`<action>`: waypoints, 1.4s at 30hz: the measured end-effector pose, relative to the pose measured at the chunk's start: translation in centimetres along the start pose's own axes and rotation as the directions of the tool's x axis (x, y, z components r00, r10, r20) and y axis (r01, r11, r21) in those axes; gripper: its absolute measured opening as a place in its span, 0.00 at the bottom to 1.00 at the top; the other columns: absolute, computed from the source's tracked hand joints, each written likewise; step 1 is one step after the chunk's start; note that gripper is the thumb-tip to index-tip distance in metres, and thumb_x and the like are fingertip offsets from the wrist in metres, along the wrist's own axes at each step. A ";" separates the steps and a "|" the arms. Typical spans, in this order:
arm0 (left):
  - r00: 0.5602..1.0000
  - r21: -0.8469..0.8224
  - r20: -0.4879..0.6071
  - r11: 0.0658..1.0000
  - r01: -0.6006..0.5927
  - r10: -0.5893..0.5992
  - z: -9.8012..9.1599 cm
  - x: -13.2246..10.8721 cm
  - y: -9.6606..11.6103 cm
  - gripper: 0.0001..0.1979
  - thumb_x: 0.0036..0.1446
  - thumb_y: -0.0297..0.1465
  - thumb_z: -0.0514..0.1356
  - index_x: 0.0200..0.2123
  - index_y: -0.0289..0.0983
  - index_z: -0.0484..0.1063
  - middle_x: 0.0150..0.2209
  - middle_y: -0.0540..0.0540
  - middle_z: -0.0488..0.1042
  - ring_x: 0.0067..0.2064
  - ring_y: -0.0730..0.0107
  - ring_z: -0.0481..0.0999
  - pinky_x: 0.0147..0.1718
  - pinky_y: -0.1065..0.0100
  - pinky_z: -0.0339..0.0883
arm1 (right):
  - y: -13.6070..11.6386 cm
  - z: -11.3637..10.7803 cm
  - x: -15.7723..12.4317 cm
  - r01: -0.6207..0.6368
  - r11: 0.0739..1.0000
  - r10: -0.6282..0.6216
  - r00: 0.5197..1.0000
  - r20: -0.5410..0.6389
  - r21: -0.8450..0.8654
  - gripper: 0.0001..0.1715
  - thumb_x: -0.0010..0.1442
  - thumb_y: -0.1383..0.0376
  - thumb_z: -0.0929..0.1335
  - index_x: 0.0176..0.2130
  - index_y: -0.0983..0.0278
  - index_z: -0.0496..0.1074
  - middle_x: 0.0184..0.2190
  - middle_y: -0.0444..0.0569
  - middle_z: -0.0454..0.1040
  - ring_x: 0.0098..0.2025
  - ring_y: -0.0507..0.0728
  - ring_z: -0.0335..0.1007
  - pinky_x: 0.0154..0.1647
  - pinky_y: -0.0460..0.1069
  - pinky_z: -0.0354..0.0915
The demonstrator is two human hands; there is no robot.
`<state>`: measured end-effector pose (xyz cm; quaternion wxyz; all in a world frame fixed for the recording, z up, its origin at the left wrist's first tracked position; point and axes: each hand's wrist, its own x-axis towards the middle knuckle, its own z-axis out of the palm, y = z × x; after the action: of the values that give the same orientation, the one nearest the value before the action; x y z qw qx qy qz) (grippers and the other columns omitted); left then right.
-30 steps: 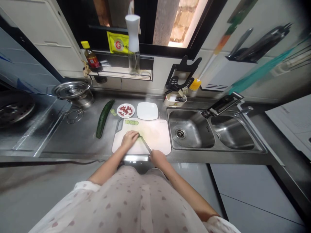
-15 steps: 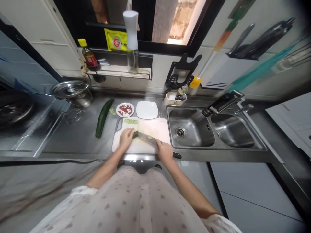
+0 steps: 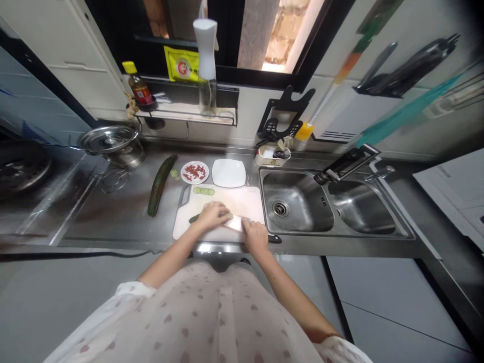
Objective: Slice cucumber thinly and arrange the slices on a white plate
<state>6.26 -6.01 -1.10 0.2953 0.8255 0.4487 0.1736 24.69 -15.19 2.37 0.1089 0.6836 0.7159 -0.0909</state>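
My right hand point(image 3: 257, 237) is closed around a kitchen knife, its black handle sticking out to the right and its shiny blade point(image 3: 236, 223) lying low over the white cutting board point(image 3: 245, 199). Curled over the blade's left end, my left hand point(image 3: 212, 216) has its fingertips on a thin cucumber slice point(image 3: 229, 216). Under that hand, a cut piece of cucumber point(image 3: 194, 218) rests on the board, mostly hidden. A short row of cucumber slices point(image 3: 204, 191) lies along the board's upper left edge.
A whole cucumber point(image 3: 161, 186) lies left of the board. Behind the board are a plate of chopped red bits point(image 3: 194, 173) and a white square plate point(image 3: 229, 173). To the right is a double sink point(image 3: 298, 201); a lidded steel pot point(image 3: 113, 146) stands at left.
My left hand has moved right, from the cucumber piece to the slice on the blade. The knife has come away from the cucumber piece, and its blade has shifted slightly down and right.
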 end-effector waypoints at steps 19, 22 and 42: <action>0.773 -0.216 -0.254 0.813 0.540 -0.581 0.5 3.9 -5.4 0.08 0.51 0.33 0.61 0.34 0.38 0.77 0.34 0.45 0.79 0.38 0.63 0.76 0.38 0.66 0.66 | 3.1 1.8 0.9 -0.109 0.994 0.109 0.994 0.022 0.009 0.24 0.62 0.64 0.62 0.57 0.60 0.64 0.40 0.53 0.74 0.42 0.58 0.69 0.40 0.49 0.55; 0.763 -0.187 -0.239 0.799 0.571 -0.601 0.5 4.8 -6.5 0.08 0.52 0.33 0.61 0.35 0.38 0.77 0.35 0.44 0.79 0.39 0.62 0.76 0.38 0.65 0.65 | 3.1 1.9 1.0 -0.114 0.993 0.114 0.993 0.018 0.015 0.23 0.62 0.64 0.62 0.57 0.60 0.64 0.40 0.53 0.75 0.43 0.58 0.69 0.40 0.49 0.55; 0.897 0.144 -0.277 0.909 0.392 -0.344 0.5 4.3 -7.9 0.12 0.58 0.36 0.58 0.42 0.43 0.78 0.40 0.41 0.73 0.45 0.57 0.68 0.40 0.64 0.64 | 3.0 1.6 1.3 -0.126 0.991 0.124 0.991 0.054 0.035 0.21 0.61 0.65 0.63 0.54 0.59 0.67 0.39 0.52 0.75 0.42 0.57 0.69 0.40 0.48 0.54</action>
<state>3.80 0.81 -6.49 0.1825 0.7223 0.6450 0.1701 27.68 -14.28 0.52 0.1198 0.7265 0.6668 -0.1153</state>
